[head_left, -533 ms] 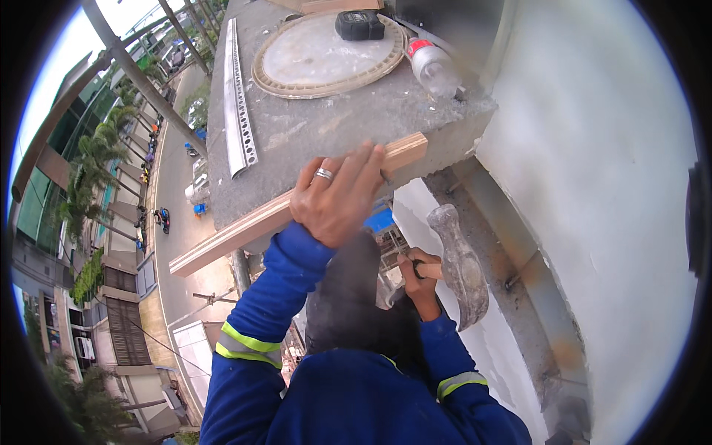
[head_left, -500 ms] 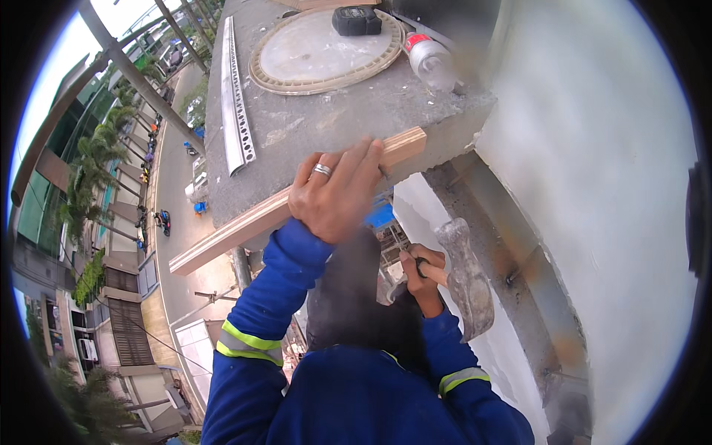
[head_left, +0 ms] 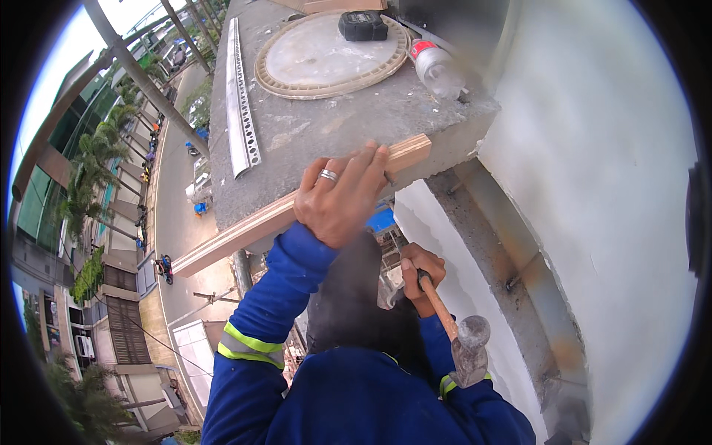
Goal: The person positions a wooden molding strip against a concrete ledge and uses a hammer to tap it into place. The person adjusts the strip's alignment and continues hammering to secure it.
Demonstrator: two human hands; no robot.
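Note:
My left hand [head_left: 337, 194], a silver ring on one finger, grips a long, narrow strip of wood [head_left: 237, 234] that lies along the front edge of a grey concrete ledge [head_left: 326, 126]. The fingers lie over the strip's top; the thumb is partly hidden. Lower and to the right, my right hand [head_left: 423, 271] is wrapped around the wooden handle of a hammer [head_left: 470, 353]. Its worn, greyish head points down and away from the strip, in front of my right sleeve.
On the ledge lie a perforated metal strip [head_left: 241, 104], a round pail lid [head_left: 319, 63] bearing a black tape measure [head_left: 363, 26], and a plastic bottle [head_left: 436, 68]. A white wall [head_left: 593, 148] rises at right. Beyond the ledge's left side is a drop to a street [head_left: 174, 222].
The hammer's head has swung down and its handle now shows at greater length. My left hand keeps its grip on the wooden strip; the whole view has shifted slightly.

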